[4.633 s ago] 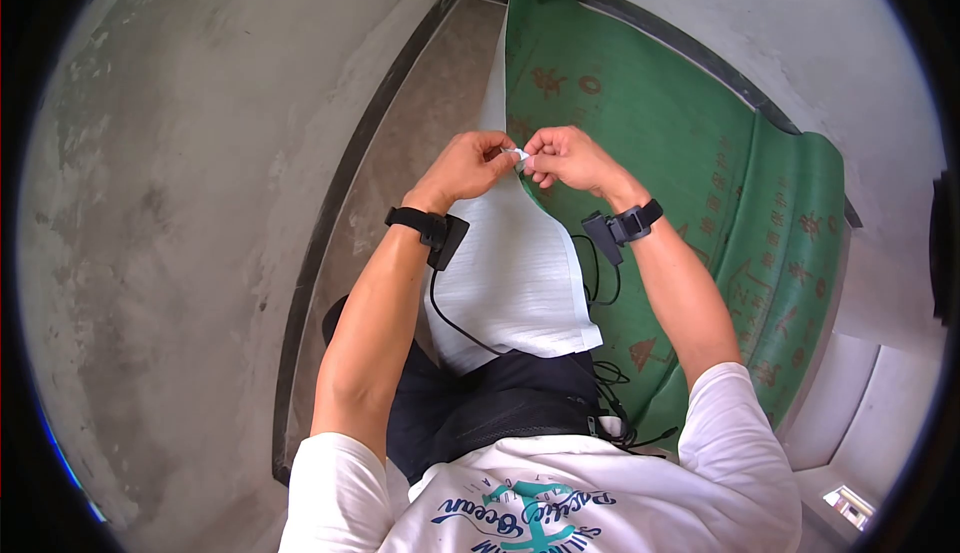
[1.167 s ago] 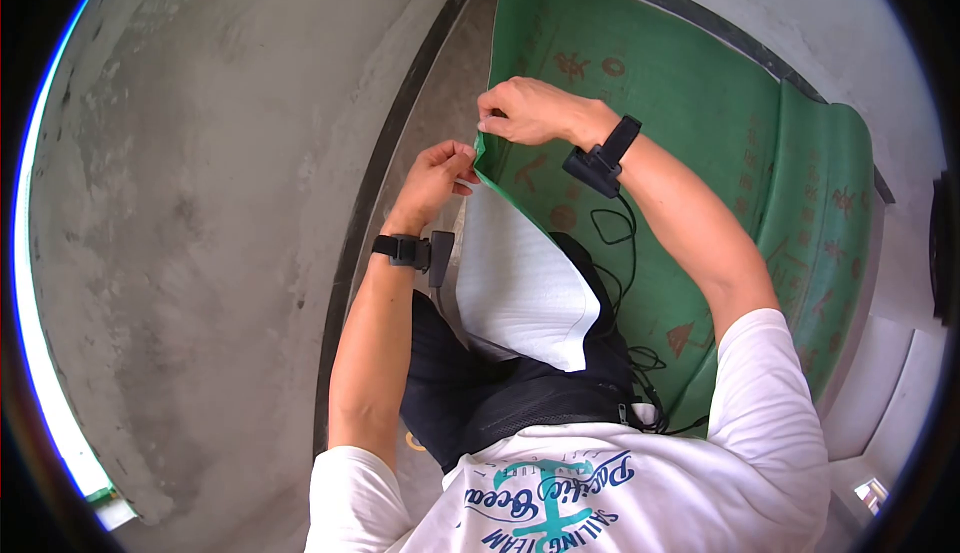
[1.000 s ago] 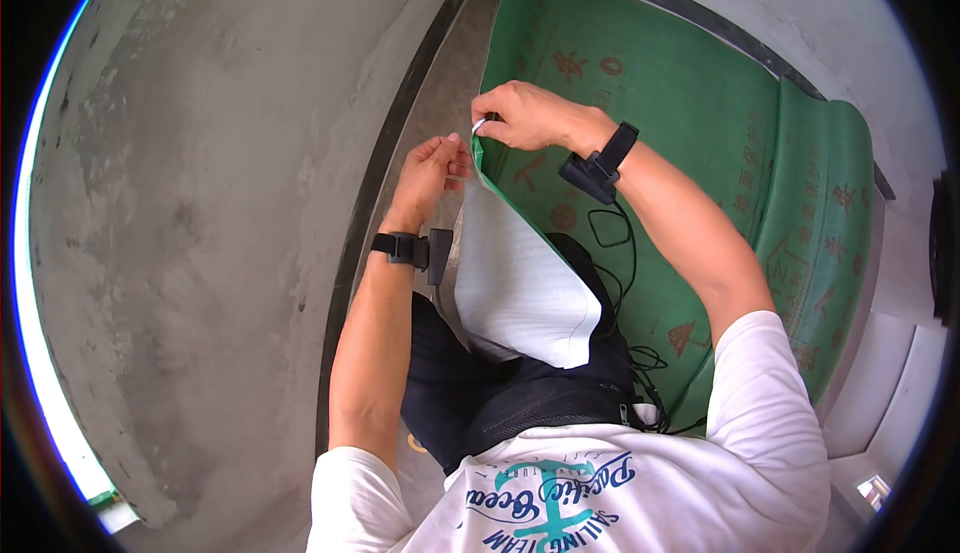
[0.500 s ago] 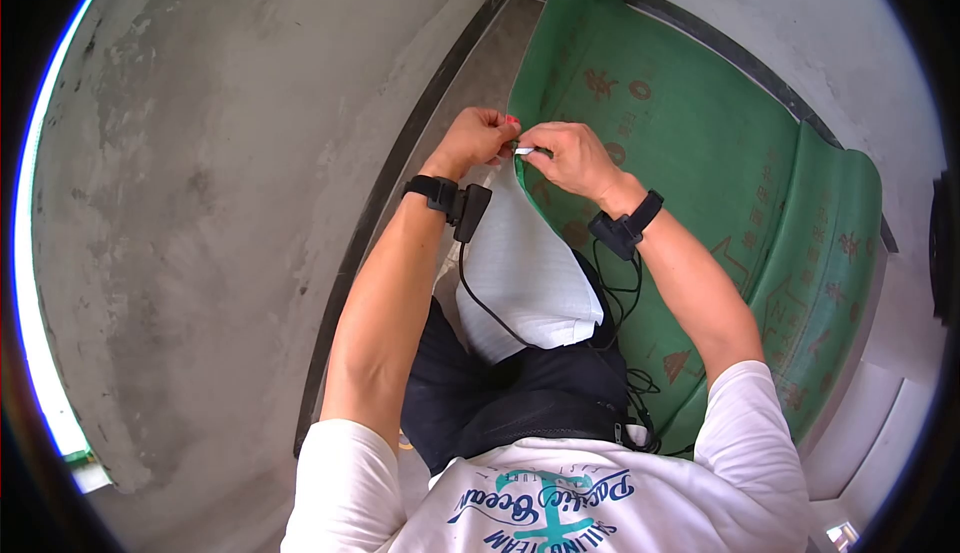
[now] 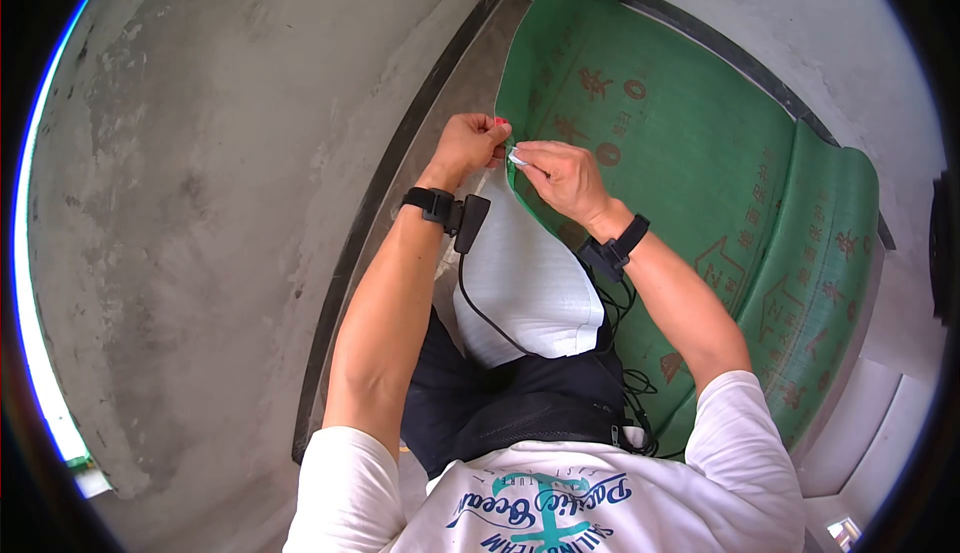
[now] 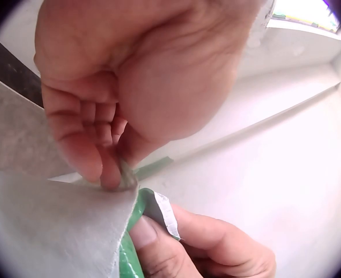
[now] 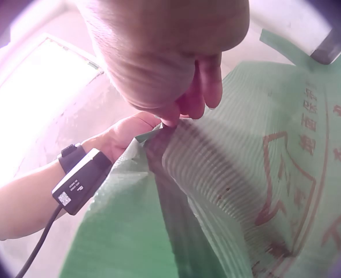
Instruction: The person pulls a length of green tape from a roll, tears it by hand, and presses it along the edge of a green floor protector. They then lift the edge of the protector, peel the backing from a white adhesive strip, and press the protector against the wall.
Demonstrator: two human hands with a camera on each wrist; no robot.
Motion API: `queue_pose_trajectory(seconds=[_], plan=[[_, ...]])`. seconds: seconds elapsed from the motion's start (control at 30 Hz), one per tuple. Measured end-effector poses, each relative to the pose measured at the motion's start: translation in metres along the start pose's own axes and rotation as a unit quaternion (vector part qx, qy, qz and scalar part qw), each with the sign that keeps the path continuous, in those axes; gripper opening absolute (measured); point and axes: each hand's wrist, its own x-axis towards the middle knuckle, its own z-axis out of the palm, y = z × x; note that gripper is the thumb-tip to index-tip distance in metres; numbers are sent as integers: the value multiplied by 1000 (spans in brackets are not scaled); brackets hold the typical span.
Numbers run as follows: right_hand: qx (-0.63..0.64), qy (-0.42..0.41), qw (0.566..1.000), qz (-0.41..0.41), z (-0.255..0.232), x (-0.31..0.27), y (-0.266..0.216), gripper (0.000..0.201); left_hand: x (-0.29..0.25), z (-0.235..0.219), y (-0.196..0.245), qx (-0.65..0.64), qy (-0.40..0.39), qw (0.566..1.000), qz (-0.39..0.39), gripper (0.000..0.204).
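Note:
A large green sheet (image 5: 700, 153) with brown printed characters leans against the wall; its white backing (image 5: 525, 283) hangs down over my lap. Both hands meet at its upper left edge. My left hand (image 5: 478, 143) pinches the white backing's edge (image 6: 43, 231) between thumb and fingertips (image 6: 121, 176). Just beside it, my right hand (image 5: 555, 173) pinches the green layer, where a small white tab (image 5: 517, 160) shows. The tab (image 6: 165, 211) curls over the right hand's fingers (image 6: 199, 243). In the right wrist view my right hand (image 7: 170, 52) grips the green sheet (image 7: 246, 191) at a fold, with the left hand (image 7: 124, 136) behind.
A rough grey concrete wall (image 5: 200, 203) fills the left, with a dark skirting strip (image 5: 390, 163) along a narrow floor strip. Black cables (image 5: 610, 353) run from the wrist cameras to my waist. Bright light enters at the lower left.
About a second ago the right hand was raised above the left along the edge. It has come down, and both hands now pinch the same spot close together.

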Motion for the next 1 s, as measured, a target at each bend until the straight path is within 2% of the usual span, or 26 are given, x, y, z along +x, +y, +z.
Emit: queue_pose_trajectory(seconds=[0.17, 0.27, 0.33, 0.43, 0.6, 0.7, 0.77, 0.83, 0.87, 0.9, 1.0], plan=[[20, 0, 1000, 18, -2, 10, -3, 10, -9, -1, 9, 13, 1, 1000, -4, 28], [2, -22, 1000, 14, -7, 16, -2, 9, -27, 1, 3, -22, 6, 1000, 7, 30], [-16, -108, 994, 6, -9, 19, -2, 14, -49, 2, -7, -63, 71, 995, 42, 29], [-41, -142, 989, -2, -13, 28, -7, 16, -78, -9, -26, -19, 71, 996, 54, 27], [-52, -170, 984, 10, -15, 38, -13, 21, -136, -17, -50, 13, -4, 1000, 19, 25], [-83, -171, 982, -7, -14, 43, -15, 22, -177, -17, -63, 21, -18, 1000, 15, 27], [-93, -176, 980, 17, -9, 45, -15, 23, -207, -16, -70, 13, -34, 999, 19, 30], [-90, -177, 980, 19, -10, 47, -18, 24, -248, -4, -66, 119, -65, 990, 35, 40], [-88, -182, 979, 24, -11, 47, -19, 24, -270, 8, -55, 246, -66, 963, 90, 45], [-87, -185, 979, 26, -14, 48, -22, 24, -291, 25, -46, 367, -67, 917, 140, 51], [-109, -184, 976, 31, -10, 47, -17, 27, -324, 78, -60, 467, -90, 858, 194, 68]])
